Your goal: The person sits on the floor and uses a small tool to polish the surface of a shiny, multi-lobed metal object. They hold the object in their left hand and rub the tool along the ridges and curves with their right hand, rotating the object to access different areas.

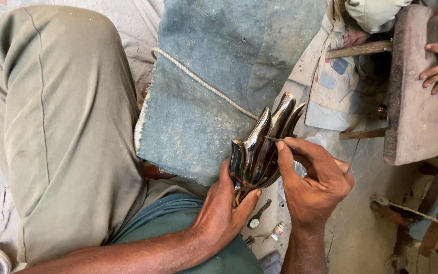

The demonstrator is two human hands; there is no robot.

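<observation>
hands [269, 198], shiny metal piece [262, 147], thin tool [275, 139]

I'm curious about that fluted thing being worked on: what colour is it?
The fluted metal piece is shiny dark silver with warm brassy reflections, seen in the head view.

Leaf-shaped metal piece [259, 152]: we see mirror-glossy, smooth dark metal.
Thin tool [275, 139]: we see bare metal.
Blue mat [214, 76]: we see matt, rough felt-like cloth.
Rope [204, 83]: we see twisted pale fibre.
Block [411, 86]: we see dull, worn wood.
</observation>
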